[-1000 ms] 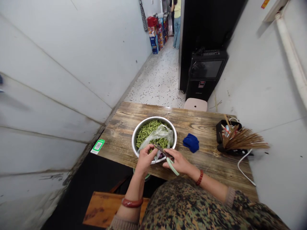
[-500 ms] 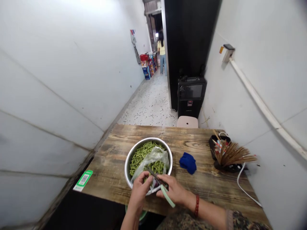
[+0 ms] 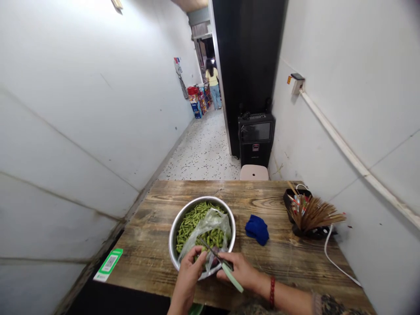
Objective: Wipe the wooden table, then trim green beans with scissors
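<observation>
In the head view my right hand (image 3: 241,273) grips the scissors (image 3: 219,262) and my left hand (image 3: 190,272) pinches one bean pod over the steel bowl (image 3: 173,232) — on the wooden table (image 3: 278,258). Many green pods (image 3: 190,221) lie beside the plastic bag (image 3: 210,223) — I cannot tell how many are trimmed.

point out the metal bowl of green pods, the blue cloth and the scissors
round metal bowl of green pods (image 3: 173,234), head view, bare left rim
crumpled blue cloth (image 3: 257,229), head view, its middle
green-handled scissors (image 3: 232,278), head view, pale green handle
</observation>
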The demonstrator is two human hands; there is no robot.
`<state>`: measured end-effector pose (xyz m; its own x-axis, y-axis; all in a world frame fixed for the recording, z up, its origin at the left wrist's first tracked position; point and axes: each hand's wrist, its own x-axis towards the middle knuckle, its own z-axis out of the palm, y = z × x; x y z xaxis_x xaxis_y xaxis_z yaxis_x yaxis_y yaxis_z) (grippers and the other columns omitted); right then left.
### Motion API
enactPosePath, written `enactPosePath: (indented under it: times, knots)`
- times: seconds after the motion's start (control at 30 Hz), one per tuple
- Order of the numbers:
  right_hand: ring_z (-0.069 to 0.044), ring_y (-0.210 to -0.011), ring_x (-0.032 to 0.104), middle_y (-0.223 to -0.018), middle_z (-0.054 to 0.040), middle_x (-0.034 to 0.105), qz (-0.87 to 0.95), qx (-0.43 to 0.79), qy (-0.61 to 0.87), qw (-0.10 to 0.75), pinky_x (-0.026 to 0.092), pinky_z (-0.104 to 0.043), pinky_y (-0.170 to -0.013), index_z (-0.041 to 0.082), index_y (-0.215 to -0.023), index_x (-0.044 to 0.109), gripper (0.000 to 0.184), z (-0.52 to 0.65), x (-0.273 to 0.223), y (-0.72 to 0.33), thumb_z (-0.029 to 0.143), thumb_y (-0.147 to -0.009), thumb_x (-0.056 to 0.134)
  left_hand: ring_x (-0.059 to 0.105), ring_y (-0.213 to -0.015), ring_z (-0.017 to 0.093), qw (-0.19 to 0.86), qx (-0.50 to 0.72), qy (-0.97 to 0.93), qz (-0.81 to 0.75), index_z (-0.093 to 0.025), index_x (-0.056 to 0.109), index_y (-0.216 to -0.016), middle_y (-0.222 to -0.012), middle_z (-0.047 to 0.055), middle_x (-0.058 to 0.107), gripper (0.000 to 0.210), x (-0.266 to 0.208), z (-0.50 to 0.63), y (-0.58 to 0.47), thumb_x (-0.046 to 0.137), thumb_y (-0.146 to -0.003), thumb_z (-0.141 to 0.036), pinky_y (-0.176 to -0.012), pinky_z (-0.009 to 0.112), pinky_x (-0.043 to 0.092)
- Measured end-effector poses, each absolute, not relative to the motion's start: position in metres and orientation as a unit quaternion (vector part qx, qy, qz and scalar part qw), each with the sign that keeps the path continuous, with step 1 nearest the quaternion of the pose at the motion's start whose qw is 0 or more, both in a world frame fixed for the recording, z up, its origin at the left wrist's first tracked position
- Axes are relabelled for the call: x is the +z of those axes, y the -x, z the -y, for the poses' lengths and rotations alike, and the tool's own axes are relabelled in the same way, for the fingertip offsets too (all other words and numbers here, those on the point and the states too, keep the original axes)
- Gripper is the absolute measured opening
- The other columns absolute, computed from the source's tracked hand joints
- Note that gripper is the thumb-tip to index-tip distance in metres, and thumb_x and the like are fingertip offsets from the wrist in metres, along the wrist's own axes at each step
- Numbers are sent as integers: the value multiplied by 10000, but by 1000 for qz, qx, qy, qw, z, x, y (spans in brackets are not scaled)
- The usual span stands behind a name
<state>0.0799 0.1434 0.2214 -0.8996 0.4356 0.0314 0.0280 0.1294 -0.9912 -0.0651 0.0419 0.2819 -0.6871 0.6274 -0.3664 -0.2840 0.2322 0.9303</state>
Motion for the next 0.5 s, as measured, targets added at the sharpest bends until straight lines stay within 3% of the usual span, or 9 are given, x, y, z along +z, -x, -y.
enactPosePath:
  times: [0.07, 0.23, 0.33, 0.5]
  knots:
    - [-119, -660, 517, -755, 30, 624, 717, 657, 170, 156, 421, -212, -638, 172, -971, 700, 237, -143, 219, -79, 214, -740, 672, 311, -400, 29, 400, 621, -104, -665, -168, 661, -782, -520, -68, 476, 374, 279, -42, 67, 823, -575, -434, -375, 163, 212]
    - [-136, -710, 540, -844, -2, 648, 689, 680, 186, 167, 452, -240, -690, 172, -1038, 688, 303, -143, 214, -79, 228, -741, 664, 521, -555, 53, 405, 698, -29, -590, -149, 658, -785, -730, -2, 642, 370, 279, -41, 70, 866, -545, -338, -494, 158, 437]
    - [-144, -733, 541, -880, -21, 644, 682, 682, 205, 169, 465, -274, -727, 172, -1132, 653, 395, -142, 211, -84, 284, -754, 675, 535, -579, 42, 394, 730, 9, -558, -137, 652, -755, -724, -9, 633, 342, 279, -42, 68, 879, -533, -264, -521, 132, 456]
    - [-112, -653, 496, -752, 17, 571, 678, 699, 186, 133, 442, -258, -672, 163, -1200, 592, 425, -140, 212, -90, 260, -789, 639, 531, -571, 36, 377, 751, 49, -540, -150, 629, -745, -695, -39, 590, 321, 274, -44, 65, 871, -547, -223, -505, 125, 457]
